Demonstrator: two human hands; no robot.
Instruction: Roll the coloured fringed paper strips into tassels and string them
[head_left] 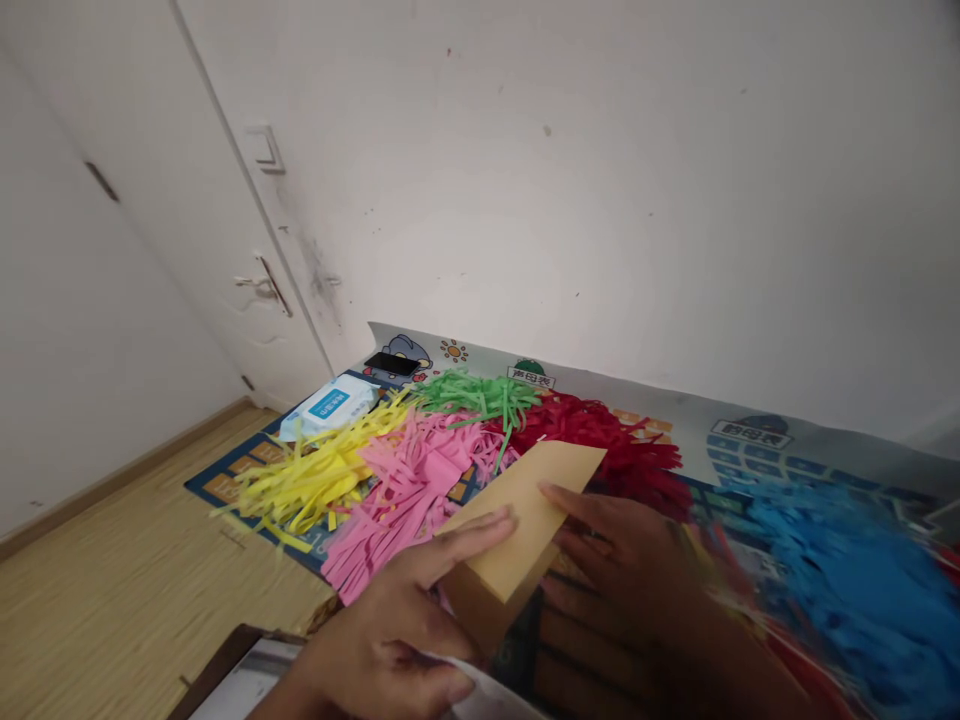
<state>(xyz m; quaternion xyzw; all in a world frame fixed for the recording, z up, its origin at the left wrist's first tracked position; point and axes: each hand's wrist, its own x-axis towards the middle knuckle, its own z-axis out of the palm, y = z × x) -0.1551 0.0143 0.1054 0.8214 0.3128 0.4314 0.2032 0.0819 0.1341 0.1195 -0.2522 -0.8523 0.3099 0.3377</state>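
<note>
A tan kraft-paper box (pixel 525 505), closed on the sides that show, is held tilted between my hands low in the middle of the head view. My left hand (pixel 405 620) grips its near left end, with the index finger stretched along the upper face. On the right, my right hand (pixel 622 560) closes on the far side edge, thumb on top and fingers beneath. Under my left hand a white sheet-like edge (pixel 487 690) shows. Just beyond the box lie pink paper strips (pixel 412 480) and red paper strips (pixel 592 440).
A printed mat (pixel 240 480) carries yellow strips (pixel 322 475), green strips (pixel 480 395), blue strips (pixel 847 580), a wet-wipes pack (pixel 330 405) and a black phone (pixel 392 364). Its back edge curls against the white wall (pixel 562 200). A door (pixel 225 220) stands left; a dark-edged container (pixel 225 670) is at lower left.
</note>
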